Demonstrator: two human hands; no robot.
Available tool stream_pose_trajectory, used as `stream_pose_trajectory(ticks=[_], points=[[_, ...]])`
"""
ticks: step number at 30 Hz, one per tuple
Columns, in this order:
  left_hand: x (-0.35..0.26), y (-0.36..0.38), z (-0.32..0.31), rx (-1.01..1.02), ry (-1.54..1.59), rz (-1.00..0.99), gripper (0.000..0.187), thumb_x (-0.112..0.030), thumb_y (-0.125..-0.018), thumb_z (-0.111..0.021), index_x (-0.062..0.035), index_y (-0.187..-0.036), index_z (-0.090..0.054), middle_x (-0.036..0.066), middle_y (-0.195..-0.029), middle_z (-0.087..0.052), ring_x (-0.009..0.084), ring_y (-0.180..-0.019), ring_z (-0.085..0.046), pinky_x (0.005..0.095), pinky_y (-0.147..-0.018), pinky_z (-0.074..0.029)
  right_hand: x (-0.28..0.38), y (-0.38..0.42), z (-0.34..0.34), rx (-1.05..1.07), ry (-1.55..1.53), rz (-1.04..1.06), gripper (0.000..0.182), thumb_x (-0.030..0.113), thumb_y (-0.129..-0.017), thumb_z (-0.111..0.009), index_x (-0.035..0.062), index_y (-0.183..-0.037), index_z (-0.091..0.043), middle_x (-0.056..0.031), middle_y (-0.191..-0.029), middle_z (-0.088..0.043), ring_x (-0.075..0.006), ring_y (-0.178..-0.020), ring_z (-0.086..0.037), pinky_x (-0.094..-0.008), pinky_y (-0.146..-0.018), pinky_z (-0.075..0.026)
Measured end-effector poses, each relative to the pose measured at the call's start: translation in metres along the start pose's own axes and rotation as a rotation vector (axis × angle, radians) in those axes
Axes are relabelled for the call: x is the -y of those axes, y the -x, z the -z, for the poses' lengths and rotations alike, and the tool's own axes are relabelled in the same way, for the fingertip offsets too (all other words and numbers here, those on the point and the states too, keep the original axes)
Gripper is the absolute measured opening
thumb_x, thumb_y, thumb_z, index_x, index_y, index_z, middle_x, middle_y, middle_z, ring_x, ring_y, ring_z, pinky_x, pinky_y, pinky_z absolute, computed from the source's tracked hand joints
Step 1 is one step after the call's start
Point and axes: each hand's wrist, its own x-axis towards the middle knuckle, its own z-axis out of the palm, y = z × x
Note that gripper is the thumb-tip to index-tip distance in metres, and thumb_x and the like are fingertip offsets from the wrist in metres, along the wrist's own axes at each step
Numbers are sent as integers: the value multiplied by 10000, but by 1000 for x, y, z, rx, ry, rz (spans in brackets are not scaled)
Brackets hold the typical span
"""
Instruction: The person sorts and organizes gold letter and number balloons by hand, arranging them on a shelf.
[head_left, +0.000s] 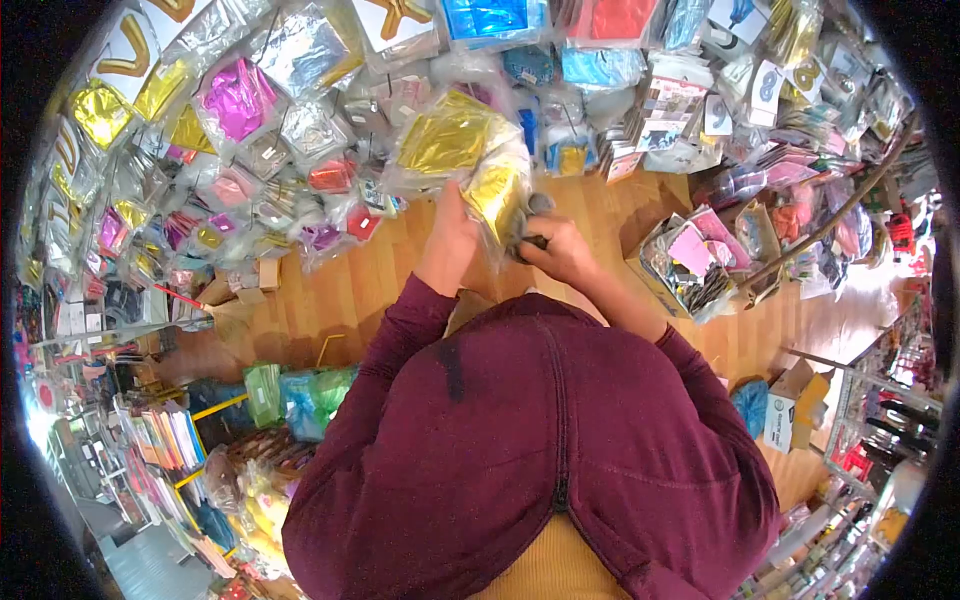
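Note:
My left hand [455, 230] grips the lower left side of a clear plastic packet with gold foil [492, 192], its fingers partly hidden behind the packet. Against the packet's right edge, my right hand [562, 248] is closed around a dark grey, soft-looking thing [522, 222], perhaps a cloth. Just beyond the held packet hangs a larger gold foil packet [445, 135], partly overlapped by it.
Hanging packets of foil in silver, purple [238, 98], blue [490, 18] and red fill the wall ahead. On the wooden floor [345, 285] at right stands a cardboard box [660, 275] of packets. Another carton [795, 408] sits behind on the right, near shelving.

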Motion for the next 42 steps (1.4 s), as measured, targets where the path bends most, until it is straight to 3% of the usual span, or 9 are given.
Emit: stream_pose_trajectory(ticks=[2,3,8,10,13,20,25,34,42], points=[[-19,36,-53,-90,-232,-97,329,-154,-923,-364,4,-1205,-425,131,-1190,-494,215,-1088,-506,350,-899,-449,-23,21,1,73,78,-309,183,137,-694,-656,28,-761,-525,-139,-728,-526,-322,-651,-532,-384,-591,-438],[-20,50,-41,235,-590,-344,363,-222,-929,-368,-13,-1222,-413,120,-1193,-493,219,-1079,-512,343,-893,-456,-28,24,10,78,75,-302,183,137,-694,-656,28,-761,-525,-139,-728,-526,-322,-651,-532,-384,-591,-438],[-32,0,10,122,-749,-357,352,-208,-907,-431,-9,-1198,-437,116,-1150,-524,228,-1045,-536,370,-867,-473,-13,15,46,-356,41,-263,239,69,-659,-696,36,-848,-555,-117,-687,-494,-259,-591,-504,-324,-546,-417],[-31,-2,-8,35,-56,11,318,-210,-907,-426,-2,-1142,-479,139,-1085,-563,256,-974,-577,401,-812,-501,6,8,55,-360,131,-256,295,56,-640,-708,47,-901,-572,-105,-717,-498,-261,-595,-498,-326,-544,-416],[-22,8,-26,29,-75,-51,298,-214,-901,-431,-1,-1096,-507,154,-1026,-589,279,-909,-602,415,-763,-519,23,2,53,-261,178,34,398,7,-644,-695,38,-1021,-572,-94,-798,-517,-239,-716,-528,-312,-623,-437],[-22,13,-30,72,-76,19,308,-207,-894,-431,-1,-1114,-495,153,-1031,-583,276,-923,-597,423,-777,-514,27,3,47,-261,189,66,246,-18,-663,-669,12,-902,-617,-95,-743,-511,-225,-685,-532,-304,-600,-432],[-17,30,-34,-243,-328,32,319,-195,-883,-417,4,-1125,-478,149,-998,-594,264,-933,-596,425,-792,-507,33,-6,73,-31,149,181,103,-17,-670,-660,-7,-759,-610,-80,-693,-511,-216,-650,-524,-295,-583,-423],[-8,34,3,-246,-596,247,313,-174,-871,-458,28,-1109,-487,126,-1010,-592,205,-924,-598,338,-757,-530,49,-50,123,204,-226,25,125,62,-710,-683,16,-659,-578,-43,-644,-541,-129,-646,-495,-272,-585,-386],[2,45,-11,259,-627,410,344,-148,-852,-565,19,-1148,-517,93,-1026,-602,134,-829,-612,274,-709,-517,14,-117,120,34,287,-48,161,113,-747,-646,-23,-708,-569,-96,-627,-535,-176,-593,-501,-296,-583,-408]])
